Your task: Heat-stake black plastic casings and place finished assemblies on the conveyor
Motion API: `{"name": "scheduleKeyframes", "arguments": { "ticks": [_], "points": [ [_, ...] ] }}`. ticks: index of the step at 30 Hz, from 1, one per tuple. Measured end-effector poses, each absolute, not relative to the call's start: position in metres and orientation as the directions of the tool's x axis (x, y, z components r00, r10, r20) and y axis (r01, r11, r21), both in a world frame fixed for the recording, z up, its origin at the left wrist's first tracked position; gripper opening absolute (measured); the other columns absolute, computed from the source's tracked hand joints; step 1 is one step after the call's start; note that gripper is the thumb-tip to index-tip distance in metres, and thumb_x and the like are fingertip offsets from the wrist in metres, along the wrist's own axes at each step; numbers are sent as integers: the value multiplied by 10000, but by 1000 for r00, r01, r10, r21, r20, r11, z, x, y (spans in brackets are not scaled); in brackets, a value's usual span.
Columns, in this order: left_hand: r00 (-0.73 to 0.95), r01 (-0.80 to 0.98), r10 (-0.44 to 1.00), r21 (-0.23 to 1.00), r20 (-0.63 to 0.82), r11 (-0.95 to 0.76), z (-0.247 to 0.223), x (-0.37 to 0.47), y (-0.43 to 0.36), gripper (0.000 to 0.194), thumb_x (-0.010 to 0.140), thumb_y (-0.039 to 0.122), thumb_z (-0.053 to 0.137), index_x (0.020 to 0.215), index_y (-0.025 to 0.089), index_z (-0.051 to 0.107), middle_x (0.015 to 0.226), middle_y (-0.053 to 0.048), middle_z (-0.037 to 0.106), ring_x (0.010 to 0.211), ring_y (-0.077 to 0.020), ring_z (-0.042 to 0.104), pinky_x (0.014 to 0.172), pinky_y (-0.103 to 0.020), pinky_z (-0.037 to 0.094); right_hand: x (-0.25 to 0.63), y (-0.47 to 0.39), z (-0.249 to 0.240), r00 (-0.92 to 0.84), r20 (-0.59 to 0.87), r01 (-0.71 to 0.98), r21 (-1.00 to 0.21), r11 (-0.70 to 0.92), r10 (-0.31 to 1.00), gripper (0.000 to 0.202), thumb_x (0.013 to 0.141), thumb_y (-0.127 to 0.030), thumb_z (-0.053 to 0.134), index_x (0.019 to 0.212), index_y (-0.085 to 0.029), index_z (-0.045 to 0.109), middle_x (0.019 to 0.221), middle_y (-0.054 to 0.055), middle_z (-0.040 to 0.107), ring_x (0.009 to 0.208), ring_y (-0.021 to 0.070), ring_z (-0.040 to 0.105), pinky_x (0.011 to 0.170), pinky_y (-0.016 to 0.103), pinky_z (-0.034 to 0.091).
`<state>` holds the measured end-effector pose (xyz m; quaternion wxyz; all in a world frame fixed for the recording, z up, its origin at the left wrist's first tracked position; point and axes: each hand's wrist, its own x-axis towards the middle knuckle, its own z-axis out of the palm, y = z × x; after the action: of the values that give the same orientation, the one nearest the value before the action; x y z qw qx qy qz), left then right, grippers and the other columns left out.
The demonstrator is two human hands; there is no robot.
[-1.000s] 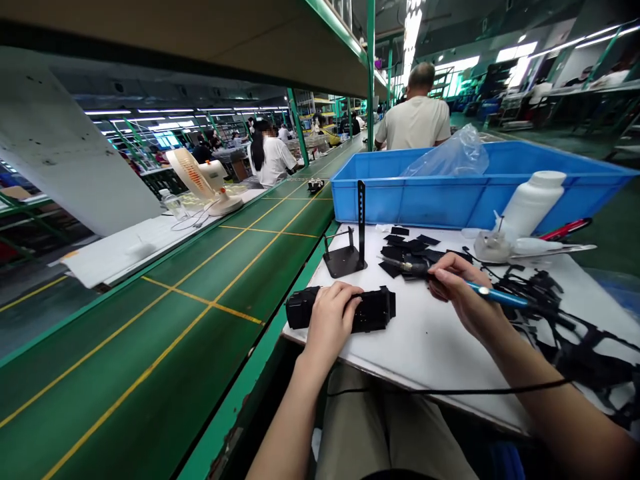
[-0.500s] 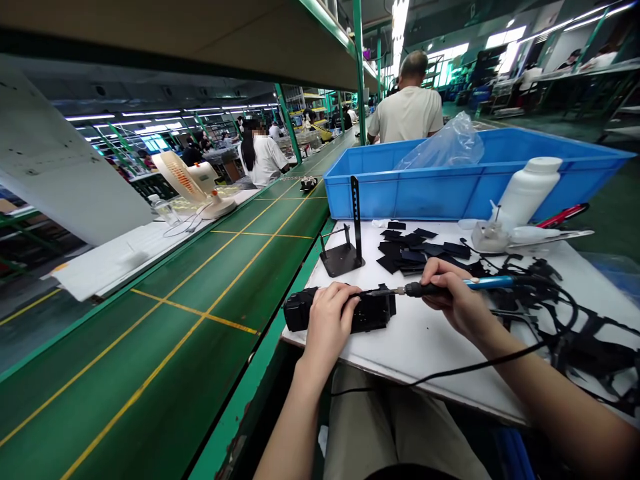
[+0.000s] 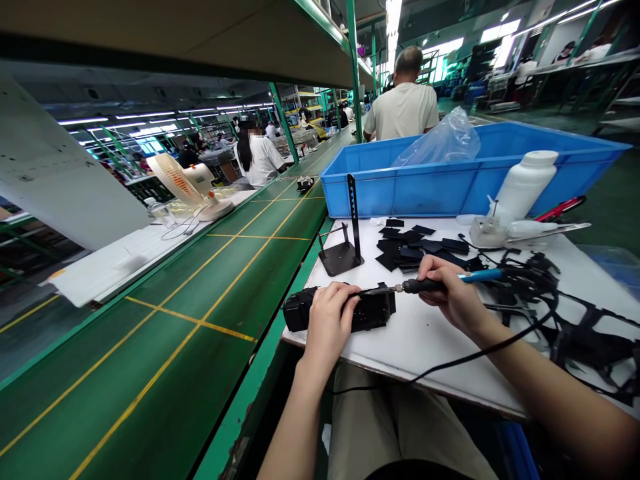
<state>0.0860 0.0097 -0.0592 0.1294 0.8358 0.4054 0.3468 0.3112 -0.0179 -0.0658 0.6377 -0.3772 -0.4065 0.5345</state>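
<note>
A black plastic housing lies at the front left corner of the white worktop. My left hand is closed over its middle, thumb and fingers gripping it. In my right hand is a corded soldering iron with a black grip and a blue handle. Its metal front end points left at the upper edge of the housing, close to my left fingertips; whether the tip touches is too small to tell. Behind the housing stands a black metal stand with an upright slotted bar.
Black rectangular pads lie scattered behind my right hand, and black cut-out scraps spread along the right. A blue bin with a plastic bag and a white bottle stand behind. Left runs a green conveyor belt. A co-worker sits ahead.
The view has shifted slightly. My right hand and the soldering iron have moved only a little; my left hand keeps its grip on the housing.
</note>
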Motion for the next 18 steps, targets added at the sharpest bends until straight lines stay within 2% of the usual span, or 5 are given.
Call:
{"name": "scheduleKeyframes", "arguments": {
  "ticks": [18],
  "points": [
    [435,587,761,489,482,-645,-60,86,10,162,917,209,492,1007,230,626,959,-21,634,926,-185,559,854,-317,385,311,-13,-72,115,88,-437,-890,130,989,84,718,-228,516,644,-194,492,395,-103,231,371,51,109,382,190,96]
  ]
}}
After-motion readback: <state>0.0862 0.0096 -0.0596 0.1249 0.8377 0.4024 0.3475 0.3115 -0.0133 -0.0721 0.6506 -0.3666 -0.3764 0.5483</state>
